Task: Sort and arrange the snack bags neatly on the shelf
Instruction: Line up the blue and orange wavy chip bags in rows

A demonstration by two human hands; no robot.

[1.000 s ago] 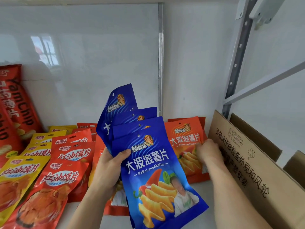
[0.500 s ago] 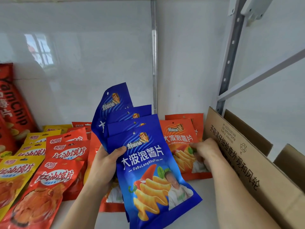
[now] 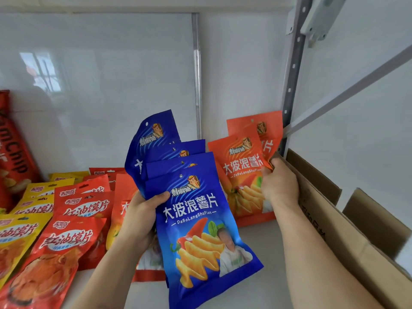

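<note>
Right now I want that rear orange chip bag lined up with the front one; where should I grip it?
Take the rear orange bag by its right edge, coming from the right beside the cardboard box. It stands upright against the wall with the front orange bag covering its lower left. The right hand already pinches that edge; the left hand holds the blue bags.

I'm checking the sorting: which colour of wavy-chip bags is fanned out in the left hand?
The blue bags, gripped by the left hand. The orange bags of that brand are under the right hand.
</note>
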